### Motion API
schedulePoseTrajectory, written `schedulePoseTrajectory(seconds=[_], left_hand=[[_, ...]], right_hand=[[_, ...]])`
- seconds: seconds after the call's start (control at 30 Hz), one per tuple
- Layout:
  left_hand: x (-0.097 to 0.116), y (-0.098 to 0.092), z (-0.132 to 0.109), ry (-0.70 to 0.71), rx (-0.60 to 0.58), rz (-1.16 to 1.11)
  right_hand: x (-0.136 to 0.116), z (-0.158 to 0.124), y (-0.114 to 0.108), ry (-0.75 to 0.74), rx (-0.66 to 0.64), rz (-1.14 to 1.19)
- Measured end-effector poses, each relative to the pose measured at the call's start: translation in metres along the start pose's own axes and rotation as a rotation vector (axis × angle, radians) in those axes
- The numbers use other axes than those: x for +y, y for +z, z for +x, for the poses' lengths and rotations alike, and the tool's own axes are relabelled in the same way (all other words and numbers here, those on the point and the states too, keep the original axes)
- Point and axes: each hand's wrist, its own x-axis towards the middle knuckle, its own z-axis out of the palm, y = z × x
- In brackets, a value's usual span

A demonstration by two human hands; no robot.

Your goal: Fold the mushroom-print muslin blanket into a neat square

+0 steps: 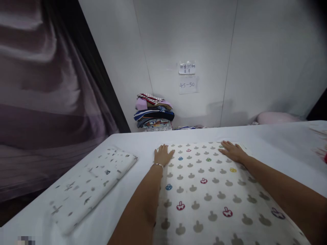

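Observation:
A white cloth [199, 190] printed with grey mushroom shapes, a few outlined in red, blue, green and yellow, lies folded lengthwise in front of me. My left hand [163, 155] rests flat on its far left corner, fingers spread; a thin bracelet circles that wrist. On the far right corner my right hand [233, 151] lies palm down with its fingers apart. The cloth's near end runs out of the bottom of the view.
Left of it on the white table [122, 190] lies another folded white cloth [94, 185] with small dark prints. Beyond the far edge rises a stack of folded fabrics [154, 112]. Paper signs [188, 84] hang on the wall. A satiny curtain [48, 102] hangs at left.

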Motion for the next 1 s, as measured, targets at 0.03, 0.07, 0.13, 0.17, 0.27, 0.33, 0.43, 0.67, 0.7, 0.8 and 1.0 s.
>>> schedulePoseTrajectory(seconds=[0.03, 0.07, 0.13, 0.17, 0.27, 0.33, 0.43, 0.67, 0.7, 0.8, 1.0], left_hand=[[0.0, -0.002, 0.001, 0.0, -0.006, -0.004], [0.001, -0.004, 0.003, -0.002, -0.019, -0.008], [0.003, -0.013, 0.004, -0.019, -0.074, -0.021], [0.004, -0.018, 0.003, -0.026, -0.095, -0.028], [0.003, -0.028, -0.016, 0.041, -0.077, -0.014], [-0.003, -0.028, -0.043, 0.156, -0.041, 0.026], [-0.017, -0.018, -0.092, 0.268, -0.062, 0.078], [-0.018, -0.022, -0.129, 0.252, -0.104, 0.089], [-0.015, -0.025, -0.133, 0.247, -0.102, 0.098], [-0.012, -0.028, -0.158, 0.283, -0.083, 0.118], [-0.032, -0.026, -0.222, 0.321, -0.048, 0.039]], right_hand=[[-0.001, 0.0, -0.002, 0.004, -0.007, 0.004], [-0.002, -0.002, -0.005, 0.011, -0.014, 0.007], [-0.005, -0.012, -0.012, 0.026, -0.009, 0.004], [-0.005, -0.021, -0.015, 0.03, 0.003, 0.0], [0.008, -0.064, -0.014, 0.055, 0.029, -0.002], [0.026, -0.1, -0.004, 0.071, 0.019, 0.007], [0.051, -0.148, 0.016, 0.054, 0.029, 0.0], [0.044, -0.172, 0.002, 0.018, -0.002, 0.02], [0.041, -0.176, -0.002, 0.018, -0.005, 0.012], [0.038, -0.206, -0.009, 0.004, -0.012, 0.021], [0.046, -0.286, -0.022, 0.067, 0.034, 0.358]])
